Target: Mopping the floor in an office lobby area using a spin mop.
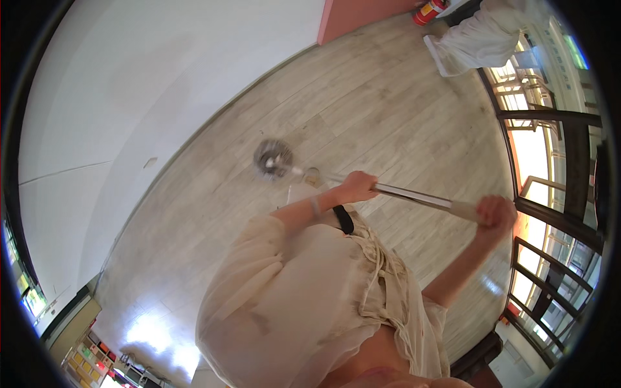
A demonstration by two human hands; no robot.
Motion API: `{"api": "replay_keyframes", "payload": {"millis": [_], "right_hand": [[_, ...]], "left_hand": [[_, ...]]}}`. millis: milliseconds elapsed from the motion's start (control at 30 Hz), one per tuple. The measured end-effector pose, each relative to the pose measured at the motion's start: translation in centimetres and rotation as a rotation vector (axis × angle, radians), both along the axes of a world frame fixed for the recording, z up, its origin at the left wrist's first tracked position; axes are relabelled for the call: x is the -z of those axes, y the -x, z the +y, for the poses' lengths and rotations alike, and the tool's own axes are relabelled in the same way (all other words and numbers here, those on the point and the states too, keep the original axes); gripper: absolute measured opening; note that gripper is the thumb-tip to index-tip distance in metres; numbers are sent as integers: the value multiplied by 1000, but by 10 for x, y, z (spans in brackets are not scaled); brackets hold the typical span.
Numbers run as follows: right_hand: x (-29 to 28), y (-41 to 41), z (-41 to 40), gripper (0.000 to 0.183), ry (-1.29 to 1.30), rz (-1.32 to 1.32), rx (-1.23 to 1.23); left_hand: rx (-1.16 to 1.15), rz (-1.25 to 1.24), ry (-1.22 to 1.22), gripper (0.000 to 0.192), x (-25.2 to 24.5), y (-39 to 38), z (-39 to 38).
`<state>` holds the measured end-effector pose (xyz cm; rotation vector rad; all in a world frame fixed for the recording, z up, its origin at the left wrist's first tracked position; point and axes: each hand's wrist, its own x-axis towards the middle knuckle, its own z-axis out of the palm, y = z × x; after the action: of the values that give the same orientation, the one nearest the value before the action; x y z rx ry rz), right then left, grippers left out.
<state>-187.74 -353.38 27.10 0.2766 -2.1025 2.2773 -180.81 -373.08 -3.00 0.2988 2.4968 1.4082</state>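
Note:
I hold a long mop handle (412, 193) that slants across in front of my body. My left hand (358, 186) is closed around its metal middle. Farther up, my right hand (497, 213) grips near the pale end sleeve, close to the right side of the view. At the low end, a round mop head (273, 160) with grey fringe rests on or just above the wood-look floor (233, 160); it is blurred. My light, stained top hides much of the floor beneath me.
A white wall (145, 87) runs along the left. Dark-framed glass panels (558, 218) line the right side. Toward the top right are a red fire extinguisher (429, 11) and pale draped fabric (478, 41). Shelves (85, 361) show at lower left.

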Motion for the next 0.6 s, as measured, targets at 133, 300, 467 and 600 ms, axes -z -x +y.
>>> {"api": "replay_keyframes", "payload": {"millis": [133, 300, 467, 600], "right_hand": [[96, 30, -34, 27, -141, -224, -121], [187, 13, -63, 27, 194, -575, -405], [164, 31, -3, 27, 234, -512, -425], [121, 62, 103, 26, 195, -284, -175]], "left_hand": [[22, -143, -18, 35, 115, -54, -28], [-216, -275, 59, 33, 132, -129, -65], [-246, -360, 77, 33, 103, -96, -17], [-49, -46, 8, 33, 64, -8, 68]]}}
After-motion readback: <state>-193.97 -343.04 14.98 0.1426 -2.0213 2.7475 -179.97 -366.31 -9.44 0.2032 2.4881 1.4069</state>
